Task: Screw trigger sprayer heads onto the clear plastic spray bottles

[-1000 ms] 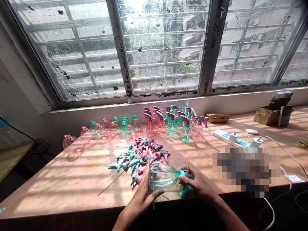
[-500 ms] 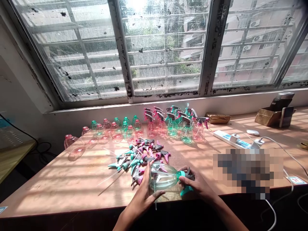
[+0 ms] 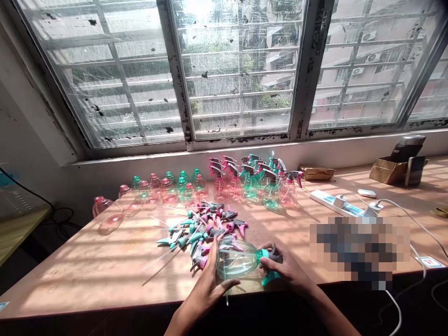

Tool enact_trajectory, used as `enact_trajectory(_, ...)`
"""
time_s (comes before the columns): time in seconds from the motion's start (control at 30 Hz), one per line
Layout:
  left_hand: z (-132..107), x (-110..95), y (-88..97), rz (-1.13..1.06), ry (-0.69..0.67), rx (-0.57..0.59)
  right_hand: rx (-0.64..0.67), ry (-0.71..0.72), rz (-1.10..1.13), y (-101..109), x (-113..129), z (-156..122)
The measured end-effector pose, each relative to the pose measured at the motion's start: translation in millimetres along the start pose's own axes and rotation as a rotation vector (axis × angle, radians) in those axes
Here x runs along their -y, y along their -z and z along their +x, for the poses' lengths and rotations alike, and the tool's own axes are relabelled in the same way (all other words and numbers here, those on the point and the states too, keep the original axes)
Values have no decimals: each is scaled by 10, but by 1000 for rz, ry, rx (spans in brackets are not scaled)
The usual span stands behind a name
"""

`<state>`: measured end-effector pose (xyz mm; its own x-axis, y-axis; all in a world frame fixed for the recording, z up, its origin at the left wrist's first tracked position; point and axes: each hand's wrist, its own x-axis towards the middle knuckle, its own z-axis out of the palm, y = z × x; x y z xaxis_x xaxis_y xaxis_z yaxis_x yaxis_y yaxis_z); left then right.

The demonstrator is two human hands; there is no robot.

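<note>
A clear green spray bottle (image 3: 238, 262) lies on its side near the front edge of the wooden table (image 3: 87, 266). My left hand (image 3: 208, 287) wraps round the bottle's body. At the bottle's neck, my right hand (image 3: 285, 269) grips the teal and grey trigger head (image 3: 271, 266). Just behind the bottle sits a pile of loose pink and teal trigger heads (image 3: 206, 226) with thin dip tubes sticking out to the left.
Capless pink and green bottles (image 3: 161, 189) stand at the back left. Several finished bottles with triggers (image 3: 257, 179) stand at the back centre. A white power strip (image 3: 341, 203) with cables, a cardboard box (image 3: 388, 168) and a blurred patch lie on the right.
Both hands stay on the bottle and trigger head; the bottle has turned slightly in my grip. Nothing else on the table has moved.
</note>
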<state>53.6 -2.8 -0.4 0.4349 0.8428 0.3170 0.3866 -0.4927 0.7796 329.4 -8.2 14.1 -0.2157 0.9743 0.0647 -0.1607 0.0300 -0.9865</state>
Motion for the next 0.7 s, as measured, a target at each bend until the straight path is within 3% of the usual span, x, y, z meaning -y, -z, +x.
enact_trajectory(0.23, 8, -19, -1, -8, -43, -10, -8, -5, 0, 0, 17, 7)
enact_trajectory(0.47, -21, -130, 22, 7, 26, 26, -20, -11, -33, -6, 18, -1)
enact_trajectory(0.7, 8, -19, 10, 12, -35, -6, -21, -16, -33, 7, 14, 1)
